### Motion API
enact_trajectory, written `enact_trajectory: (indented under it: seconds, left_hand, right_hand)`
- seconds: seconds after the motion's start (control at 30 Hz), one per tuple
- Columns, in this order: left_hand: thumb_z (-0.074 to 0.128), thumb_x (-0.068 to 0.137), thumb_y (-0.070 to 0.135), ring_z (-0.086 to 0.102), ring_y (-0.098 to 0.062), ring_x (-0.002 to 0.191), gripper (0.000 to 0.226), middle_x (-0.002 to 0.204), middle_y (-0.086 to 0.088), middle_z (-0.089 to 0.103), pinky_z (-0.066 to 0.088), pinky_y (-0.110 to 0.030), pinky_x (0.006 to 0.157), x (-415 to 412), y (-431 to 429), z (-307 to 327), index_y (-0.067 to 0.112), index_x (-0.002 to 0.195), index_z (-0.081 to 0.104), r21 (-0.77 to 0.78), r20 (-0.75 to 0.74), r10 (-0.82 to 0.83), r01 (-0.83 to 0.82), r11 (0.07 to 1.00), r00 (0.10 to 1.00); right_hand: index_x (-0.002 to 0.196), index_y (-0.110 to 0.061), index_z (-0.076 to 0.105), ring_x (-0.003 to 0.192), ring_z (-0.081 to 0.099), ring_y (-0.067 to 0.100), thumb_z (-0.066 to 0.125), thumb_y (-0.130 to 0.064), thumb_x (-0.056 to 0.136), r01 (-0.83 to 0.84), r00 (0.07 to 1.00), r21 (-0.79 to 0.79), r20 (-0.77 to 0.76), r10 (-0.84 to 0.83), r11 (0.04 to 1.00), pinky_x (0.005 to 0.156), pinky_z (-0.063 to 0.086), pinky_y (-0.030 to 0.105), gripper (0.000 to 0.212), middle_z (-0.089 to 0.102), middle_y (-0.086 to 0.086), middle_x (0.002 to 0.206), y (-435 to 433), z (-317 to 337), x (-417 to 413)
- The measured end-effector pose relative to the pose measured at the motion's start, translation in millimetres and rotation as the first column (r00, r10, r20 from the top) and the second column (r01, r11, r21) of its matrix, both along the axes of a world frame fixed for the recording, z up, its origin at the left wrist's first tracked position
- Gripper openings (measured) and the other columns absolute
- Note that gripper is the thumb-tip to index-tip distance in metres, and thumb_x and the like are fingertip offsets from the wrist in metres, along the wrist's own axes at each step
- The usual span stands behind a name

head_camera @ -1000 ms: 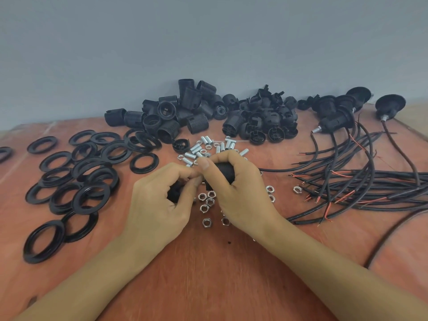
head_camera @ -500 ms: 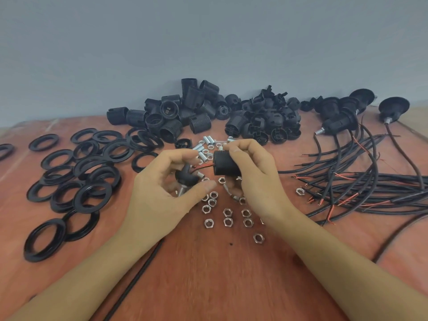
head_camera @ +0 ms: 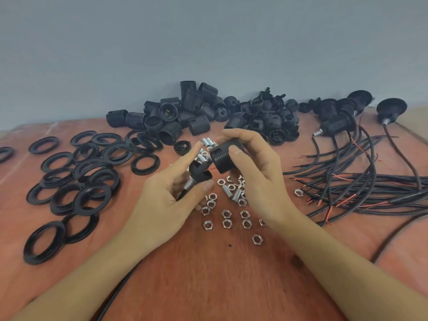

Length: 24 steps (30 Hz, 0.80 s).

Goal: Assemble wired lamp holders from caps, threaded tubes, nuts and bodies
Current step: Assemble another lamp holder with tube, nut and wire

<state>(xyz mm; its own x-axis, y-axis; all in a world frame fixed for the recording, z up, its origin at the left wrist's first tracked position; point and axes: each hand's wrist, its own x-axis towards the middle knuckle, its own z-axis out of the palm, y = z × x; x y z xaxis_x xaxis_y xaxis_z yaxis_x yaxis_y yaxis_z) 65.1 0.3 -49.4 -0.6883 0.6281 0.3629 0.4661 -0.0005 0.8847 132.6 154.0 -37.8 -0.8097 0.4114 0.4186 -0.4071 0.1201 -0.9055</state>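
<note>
My left hand (head_camera: 166, 198) grips a black cap (head_camera: 199, 173) with a silver threaded tube (head_camera: 189, 183) sticking out below it; a black cable (head_camera: 120, 290) runs from it down toward the near edge. My right hand (head_camera: 254, 172) holds a black threaded lamp holder body (head_camera: 221, 159) just right of the cap. A short stretch of red wire shows between cap and body. Both parts are lifted above the table. Loose silver nuts (head_camera: 227, 214) and threaded tubes (head_camera: 206, 143) lie under and behind the hands.
Black rings (head_camera: 90, 177) spread over the left of the reddish wooden table (head_camera: 220, 274). A heap of black bodies and caps (head_camera: 208, 117) lines the wall. Assembled holders (head_camera: 340, 119) and tangled black cables (head_camera: 370, 181) lie at the right.
My hands have risen off the table and drawn apart. The cap and the body, pressed together a second ago, now sit side by side with wire showing between them.
</note>
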Motion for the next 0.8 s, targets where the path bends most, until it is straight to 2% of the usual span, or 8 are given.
enact_trajectory:
  seconds: [0.07,0.17,0.23,0.37,0.5,0.63,0.73,0.8]
  left_hand:
    - [0.063,0.083,0.045,0.064,-0.007,0.062,0.063,0.081,0.010,0.069,0.051,-0.017,0.058,-0.6,-0.4,-1.2,0.044,0.141,0.039,-0.034,0.016,-0.032,0.033,0.999,0.999]
    - [0.059,0.085,0.046,0.060,-0.006,0.057,0.056,0.077,0.001,0.065,0.049,-0.017,0.055,-2.9,-1.2,-1.1,0.046,0.138,0.039,-0.062,0.018,-0.069,0.070,0.996,0.997]
    - [0.059,0.091,0.040,0.058,-0.004,0.055,0.051,0.072,0.004,0.063,0.048,-0.016,0.055,-4.0,-1.3,-1.3,0.045,0.139,0.041,-0.084,-0.022,-0.097,0.094,0.992,0.995]
    - [0.054,0.090,0.049,0.058,-0.002,0.055,0.056,0.067,0.012,0.061,0.046,-0.011,0.058,-4.2,-2.2,-3.1,0.043,0.143,0.037,-0.119,-0.074,-0.114,0.104,0.987,0.991]
    - [0.050,0.089,0.054,0.059,-0.004,0.058,0.054,0.066,0.010,0.061,0.048,-0.017,0.064,-3.5,-3.0,-3.4,0.060,0.139,0.031,-0.157,-0.139,-0.084,0.062,0.986,0.987]
    - [0.048,0.091,0.051,0.057,0.003,0.059,0.061,0.067,0.022,0.060,0.043,-0.010,0.064,-2.7,-2.7,-0.2,0.035,0.148,0.034,-0.202,-0.189,-0.095,0.056,0.978,0.977]
    - [0.056,0.093,0.051,0.052,-0.001,0.050,0.060,0.060,0.008,0.056,0.042,-0.011,0.055,-1.9,-2.0,1.7,0.027,0.147,0.040,-0.162,-0.085,-0.094,0.079,0.984,0.992]
    - [0.059,0.092,0.044,0.054,-0.003,0.050,0.050,0.062,0.006,0.058,0.044,-0.013,0.050,-2.4,-1.2,3.4,0.031,0.138,0.048,-0.102,0.020,-0.061,0.063,0.993,0.998]
  right_hand:
    - [0.123,-0.011,0.061,0.095,0.059,0.023,0.048,-0.012,0.094,-0.016,1.000,0.058,-0.001,0.016,0.998,0.086,0.053,0.042,0.032,0.060,0.015,0.108,-1.4,-0.1,1.3]
    - [0.129,-0.012,0.059,0.104,0.058,0.028,0.047,-0.012,0.096,-0.006,1.000,0.133,-0.021,0.009,0.991,0.090,0.051,0.046,0.036,0.056,0.018,0.115,-2.1,1.1,1.8]
    - [0.133,-0.010,0.056,0.106,0.056,0.028,0.046,-0.010,0.096,0.004,0.999,0.159,-0.032,0.001,0.987,0.090,0.050,0.047,0.038,0.056,0.018,0.116,-1.7,0.9,1.7]
    - [0.136,-0.008,0.054,0.105,0.056,0.032,0.045,-0.011,0.097,-0.022,0.999,0.184,-0.024,0.027,0.983,0.088,0.048,0.054,0.040,0.056,0.017,0.116,0.0,-0.7,0.9]
    - [0.134,-0.012,0.056,0.106,0.057,0.020,0.048,-0.011,0.096,-0.042,0.999,0.212,-0.015,0.046,0.976,0.092,0.051,0.046,0.039,0.057,0.009,0.113,-1.7,-1.6,1.0]
    - [0.132,-0.018,0.058,0.092,0.054,0.010,0.052,-0.015,0.095,-0.053,0.999,0.262,0.013,0.051,0.964,0.085,0.046,0.025,0.037,0.055,0.010,0.102,0.4,-3.6,-0.4]
    - [0.127,-0.019,0.061,0.091,0.057,0.023,0.056,-0.013,0.097,-0.069,0.997,0.225,0.050,0.059,0.972,0.086,0.049,0.036,0.031,0.059,0.021,0.100,2.5,-1.9,-1.4]
    - [0.122,-0.015,0.064,0.098,0.062,0.018,0.052,-0.010,0.099,-0.112,0.991,0.114,0.081,0.103,0.987,0.094,0.051,0.038,0.026,0.066,0.019,0.107,5.9,0.9,-1.8]
